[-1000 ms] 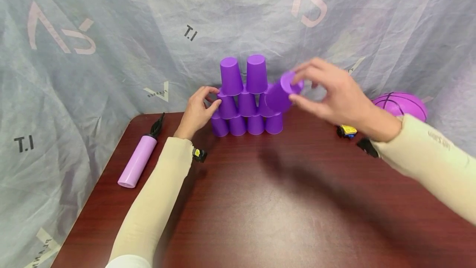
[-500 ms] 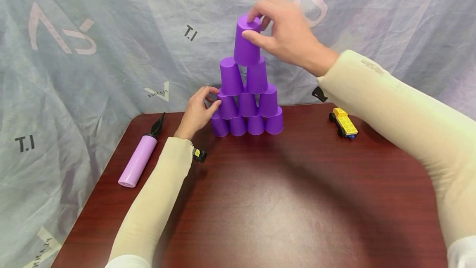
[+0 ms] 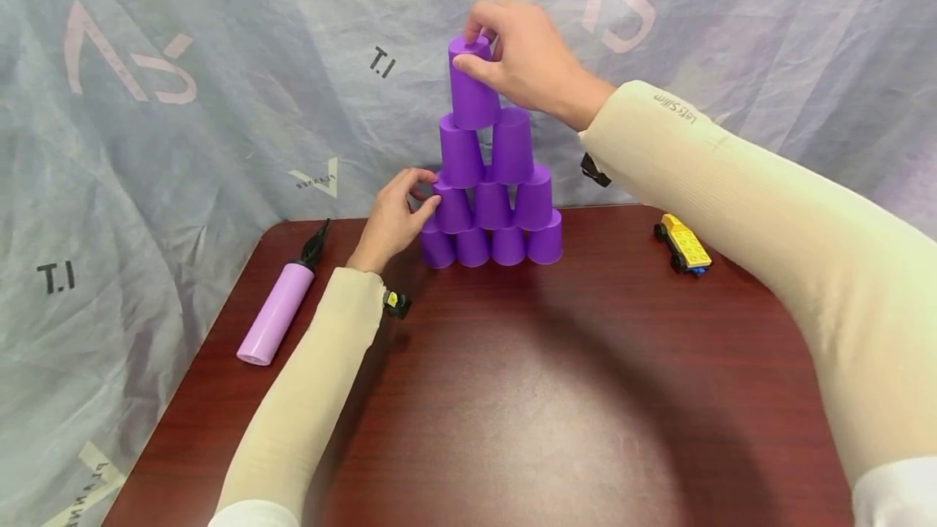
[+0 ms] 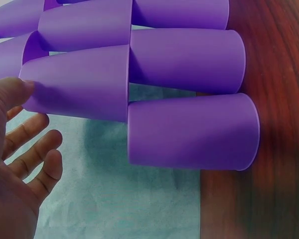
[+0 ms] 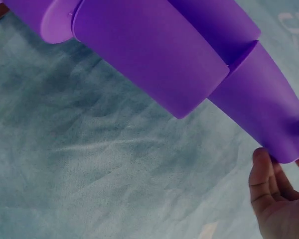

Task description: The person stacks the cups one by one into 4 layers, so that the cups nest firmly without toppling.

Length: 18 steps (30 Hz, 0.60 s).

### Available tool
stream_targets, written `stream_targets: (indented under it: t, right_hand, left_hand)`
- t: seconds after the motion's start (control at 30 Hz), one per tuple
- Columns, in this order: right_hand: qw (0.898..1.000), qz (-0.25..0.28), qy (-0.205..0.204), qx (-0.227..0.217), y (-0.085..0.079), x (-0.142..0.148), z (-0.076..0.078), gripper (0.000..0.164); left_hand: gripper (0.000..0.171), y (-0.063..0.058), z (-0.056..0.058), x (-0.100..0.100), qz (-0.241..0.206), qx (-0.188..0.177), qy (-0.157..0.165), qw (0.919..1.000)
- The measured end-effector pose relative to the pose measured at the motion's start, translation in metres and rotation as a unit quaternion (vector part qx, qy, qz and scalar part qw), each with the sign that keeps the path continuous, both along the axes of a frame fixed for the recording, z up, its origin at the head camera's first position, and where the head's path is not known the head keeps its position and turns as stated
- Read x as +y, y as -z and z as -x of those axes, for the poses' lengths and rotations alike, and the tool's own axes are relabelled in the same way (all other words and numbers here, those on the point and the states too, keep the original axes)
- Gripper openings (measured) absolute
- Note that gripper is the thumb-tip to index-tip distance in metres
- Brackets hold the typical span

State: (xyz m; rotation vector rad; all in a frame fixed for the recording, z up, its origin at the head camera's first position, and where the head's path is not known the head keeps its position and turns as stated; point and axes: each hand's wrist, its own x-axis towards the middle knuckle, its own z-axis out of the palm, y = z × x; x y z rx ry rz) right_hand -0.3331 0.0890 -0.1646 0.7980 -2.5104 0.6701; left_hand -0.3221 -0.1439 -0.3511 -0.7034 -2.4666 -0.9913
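Upside-down purple cups stand stacked as a pyramid: several in the bottom row (image 3: 472, 247), three above, then two, with a single top cup (image 3: 474, 92) over those. My right hand (image 3: 530, 55) pinches the closed end of this top cup between thumb and fingers. Its rim overlaps both cups below, and the right wrist view shows it meeting the neighbouring cup (image 5: 154, 55). Lower down, my left hand (image 3: 395, 214) has thumb and index finger at the upper end of the leftmost second-row cup (image 4: 79, 82). The other left fingers extend loosely beneath in the left wrist view.
A lilac hand pump (image 3: 276, 311) with a black nozzle lies at the table's left. On the right, a yellow toy truck (image 3: 684, 245) stands near my right forearm. Grey printed cloth (image 3: 241, 63) hangs behind the brown table (image 3: 512, 397).
My right hand has brought a tilted cup from the right side up over the pyramid, turned it upright and lowered it onto the top. My left hand keeps its place at the second row.
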Motion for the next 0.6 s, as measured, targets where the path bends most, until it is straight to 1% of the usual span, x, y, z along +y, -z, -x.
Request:
stream_targets:
  t: [0.17,0.3,0.37,0.53,0.6]
  right_hand:
    - [1.0,-0.013,0.012,-0.009,0.002,0.005,0.0,0.038]
    - [0.999,-0.027,0.016,-0.008,0.002,0.007,-0.002,0.04]
    - [0.999,-0.027,0.019,-0.023,0.001,0.009,-0.003,0.043]
    - [0.998,0.003,0.035,-0.055,-0.001,0.024,-0.008,0.054]
    - [0.998,0.015,0.04,-0.048,0.001,0.034,-0.011,0.054]
  left_hand:
    - [0.024,-0.001,0.001,0.002,0.007,0.001,-0.001,1.0]
    - [0.024,-0.002,0.002,0.003,0.011,0.004,-0.002,0.9999]
    - [0.025,-0.001,0.001,0.002,0.009,0.007,0.001,0.9999]
    - [0.03,0.0,-0.001,-0.003,0.001,0.01,0.003,0.9999]
    - [0.032,-0.001,-0.003,-0.007,0.002,0.014,-0.001,0.9999]
